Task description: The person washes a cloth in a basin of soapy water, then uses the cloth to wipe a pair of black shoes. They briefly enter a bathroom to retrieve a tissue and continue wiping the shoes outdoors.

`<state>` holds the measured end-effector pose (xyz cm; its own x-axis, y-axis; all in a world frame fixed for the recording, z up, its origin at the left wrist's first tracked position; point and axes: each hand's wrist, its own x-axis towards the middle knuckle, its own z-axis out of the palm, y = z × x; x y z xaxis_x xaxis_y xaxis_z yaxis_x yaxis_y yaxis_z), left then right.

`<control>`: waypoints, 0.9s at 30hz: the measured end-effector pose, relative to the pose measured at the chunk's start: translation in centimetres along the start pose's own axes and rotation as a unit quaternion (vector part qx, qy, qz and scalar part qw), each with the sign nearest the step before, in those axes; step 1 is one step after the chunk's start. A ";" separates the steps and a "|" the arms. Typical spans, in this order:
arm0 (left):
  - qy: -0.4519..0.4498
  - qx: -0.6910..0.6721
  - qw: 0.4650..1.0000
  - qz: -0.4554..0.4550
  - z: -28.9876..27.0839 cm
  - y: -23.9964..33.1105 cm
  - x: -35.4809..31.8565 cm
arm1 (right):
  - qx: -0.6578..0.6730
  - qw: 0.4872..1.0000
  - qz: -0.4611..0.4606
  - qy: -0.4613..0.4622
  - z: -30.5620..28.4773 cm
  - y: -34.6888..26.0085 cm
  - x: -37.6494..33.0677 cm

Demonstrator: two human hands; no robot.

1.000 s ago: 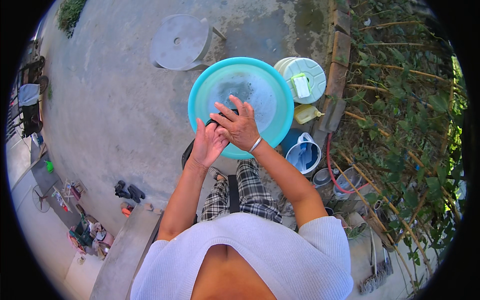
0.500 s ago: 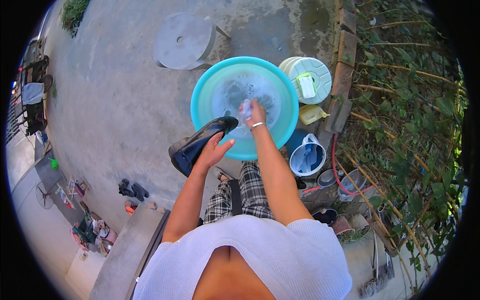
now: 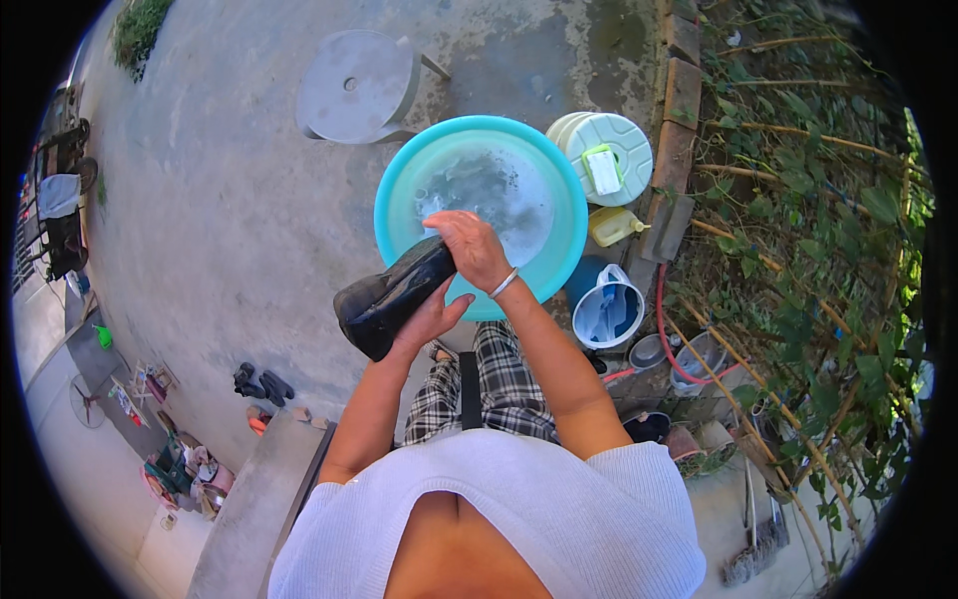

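Observation:
A black shoe (image 3: pixel 394 298) is held over the near left side of a large turquoise basin (image 3: pixel 580 215), its toe pointing toward the basin's middle. Underneath, my left hand (image 3: pixel 429 319) supports it with the thumb out to the right. My right hand (image 3: pixel 471 252), with a bracelet at the wrist, curls over the toe end. Whatever lies beneath its palm is hidden. White suds float on the greyish water (image 3: pixel 479 185) in the basin.
Right of the basin stand a pale lidded bucket (image 3: pixel 631 142) with a white block in a green dish, a yellow bottle (image 3: pixel 614 228) and a white-rimmed blue bucket (image 3: pixel 609 311). A grey stool (image 3: pixel 354 75) is beyond. Bricks (image 3: pixel 679 95) edge the plants.
My right hand has moved from above the water to the shoe's toe. The whitish, foamy wad seen in it before is now out of sight. The shoe has turned slightly.

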<state>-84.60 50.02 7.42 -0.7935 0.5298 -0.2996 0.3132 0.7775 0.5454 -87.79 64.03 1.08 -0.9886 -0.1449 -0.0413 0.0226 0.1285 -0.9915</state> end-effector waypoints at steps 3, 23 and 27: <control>0.018 -0.078 0.996 -0.026 -0.4 -0.1 -0.1 | 0.070 0.996 0.034 0.045 -0.5 5.7 -0.9; 0.035 -0.786 0.608 -0.101 -5.6 -0.5 -5.0 | -0.331 0.924 0.176 0.072 -0.2 2.5 -8.6; 0.013 -0.862 0.507 -0.004 -6.3 -3.2 -8.9 | -0.335 0.888 0.149 0.279 1.2 4.9 -12.0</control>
<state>-81.78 40.67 13.26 -0.8047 0.5070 -0.3090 -0.5937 -0.6835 0.4247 -75.64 65.24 -3.48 -0.8774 0.4785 -0.0359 0.3865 0.6604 -0.6438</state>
